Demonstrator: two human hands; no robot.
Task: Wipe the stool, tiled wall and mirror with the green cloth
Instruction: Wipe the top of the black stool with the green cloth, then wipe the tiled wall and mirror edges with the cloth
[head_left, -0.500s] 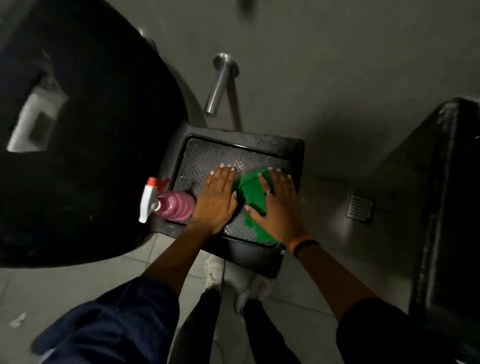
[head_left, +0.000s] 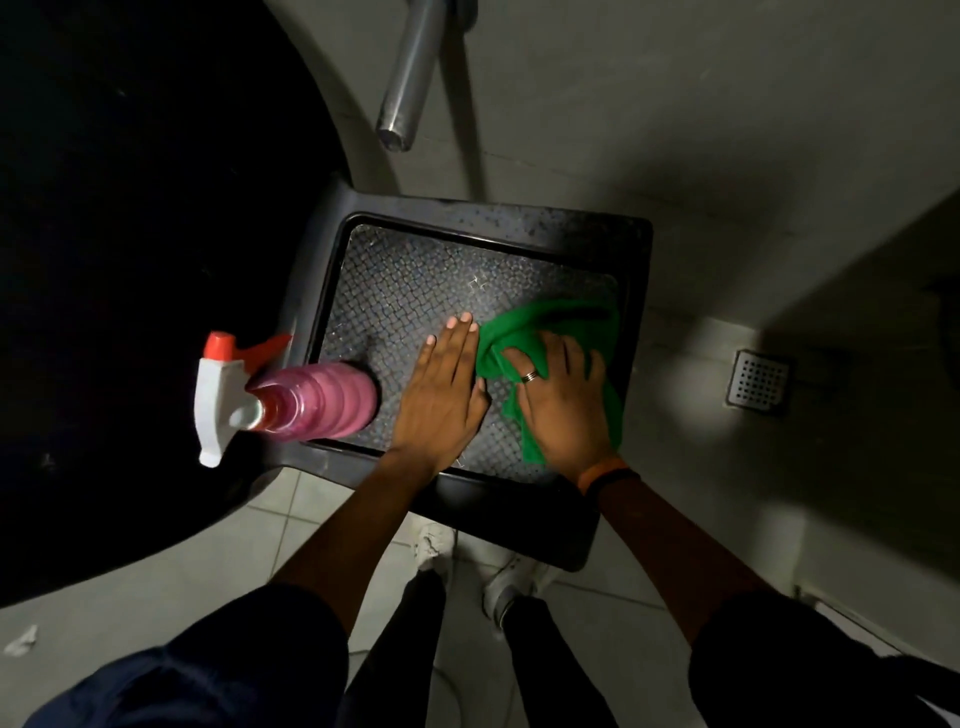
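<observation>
A black plastic stool (head_left: 498, 223) with a woven-pattern seat stands below me. The green cloth (head_left: 556, 322) lies bunched on the seat's right side. My right hand (head_left: 563, 405) presses down on it, fingers curled into the fabric. My left hand (head_left: 447, 389) lies flat on the seat just left of the cloth, fingers together and straight, holding nothing. A pink spray bottle (head_left: 311, 400) with a white and red trigger stands on the seat's left edge, beside my left hand. No mirror is in view.
A large black round object (head_left: 130, 260) fills the left side and touches the stool. A metal pipe (head_left: 410, 78) juts from the grey wall above. A square floor drain (head_left: 759, 382) lies to the right. My shoes (head_left: 511, 582) stand on pale floor tiles.
The view has closed in on the stool. My right hand with the cloth has slid slightly to the right on the seat; my left hand stays flat beside it.
</observation>
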